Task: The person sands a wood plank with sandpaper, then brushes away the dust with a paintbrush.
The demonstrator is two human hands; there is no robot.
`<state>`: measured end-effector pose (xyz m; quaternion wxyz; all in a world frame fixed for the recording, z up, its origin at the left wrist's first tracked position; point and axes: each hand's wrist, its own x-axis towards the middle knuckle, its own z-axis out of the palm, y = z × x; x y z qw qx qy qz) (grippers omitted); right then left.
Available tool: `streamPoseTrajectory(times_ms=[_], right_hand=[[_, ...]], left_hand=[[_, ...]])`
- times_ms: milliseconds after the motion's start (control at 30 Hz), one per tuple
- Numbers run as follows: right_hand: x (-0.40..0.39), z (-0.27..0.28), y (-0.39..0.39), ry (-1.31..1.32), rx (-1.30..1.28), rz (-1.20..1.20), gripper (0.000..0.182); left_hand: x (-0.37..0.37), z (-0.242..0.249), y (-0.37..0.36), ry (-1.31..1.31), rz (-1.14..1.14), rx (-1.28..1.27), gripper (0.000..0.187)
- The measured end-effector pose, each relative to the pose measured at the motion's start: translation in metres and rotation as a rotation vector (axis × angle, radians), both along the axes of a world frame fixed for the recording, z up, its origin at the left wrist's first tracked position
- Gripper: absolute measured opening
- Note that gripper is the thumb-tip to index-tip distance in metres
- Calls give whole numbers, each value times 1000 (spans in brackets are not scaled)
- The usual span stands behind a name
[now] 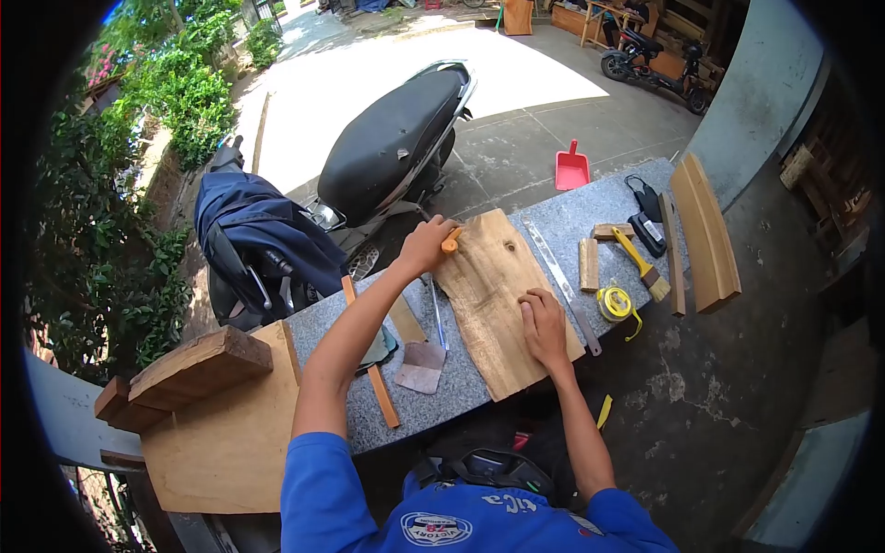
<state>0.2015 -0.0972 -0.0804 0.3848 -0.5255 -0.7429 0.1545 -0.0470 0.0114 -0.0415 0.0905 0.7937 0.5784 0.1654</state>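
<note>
A wooden board [493, 295] with a rough, wavy left edge lies across the grey stone table top [433, 401]. My left hand [429, 245] is closed at the board's far left edge, around a short orange handle [450, 245]; the rest of that tool is hidden. My right hand [544, 324] rests on the board's near right part, fingers slightly bent and holding nothing. Along the board's right side lies a steel ruler [560, 281]. A blue-and-white pen [436, 313] and a folded piece of sandpaper [421, 367] lie to its left.
To the right lie a yellow tape measure [614, 303], a paintbrush [643, 265], small wood blocks [588, 264] and thick boards [705, 235]. More boards [221, 424] stand at left. A motorbike [392, 138] is parked just beyond the table; a red dustpan [572, 170] sits behind.
</note>
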Motion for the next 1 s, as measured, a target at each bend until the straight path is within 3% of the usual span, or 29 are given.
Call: streamPoseTrajectory(times_ms=[33,100,133,167,200,333,400,467,533,600,700,767,800,867,933,1000], right_hand=[[1,0,-2,15,-10,0,21],[2,1,-1,26,-18,-2,21],[1,0,-2,35,-25,1,21],[2,-1,-4,39,-34,-6,21],[3,-1,-4,44,-37,-8,21],[2,-3,0,86,-39,-18,20],[2,-3,-1,84,-29,-14,20],[4,-4,-1,84,-25,-8,21],[3,-5,1,93,-31,-10,21],[4,-5,3,121,-28,1,21],[7,-6,2,153,-30,7,21],[7,-7,4,197,-63,7,22],[9,-8,5,226,-99,8,22],[9,-6,5,378,-166,61,24],[11,-1,-2,618,-220,158,29],[15,-2,-8,696,-300,341,52]], left_hand=[[8,4,-10,101,-62,-74,37],[16,4,-25,-312,-393,-528,33],[31,18,-50,-514,-381,-905,30],[44,30,-75,-499,-491,-1127,29],[51,21,-95,-474,-814,-1033,30],[56,5,-97,-419,-822,-784,32],[35,6,-53,-351,-590,-549,31],[2,-1,1,-221,-348,-66,28],[-20,0,28,-292,9,178,27],[-20,3,33,-251,261,153,29],[0,-15,7,-370,-84,-126,36],[26,-1,-33,-170,-357,-310,41],[37,11,-52,-348,-496,-520,39],[57,38,-84,-480,-407,-895,34],[65,23,-86,-276,-614,-705,34],[76,33,-95,-462,-578,-557,36]])
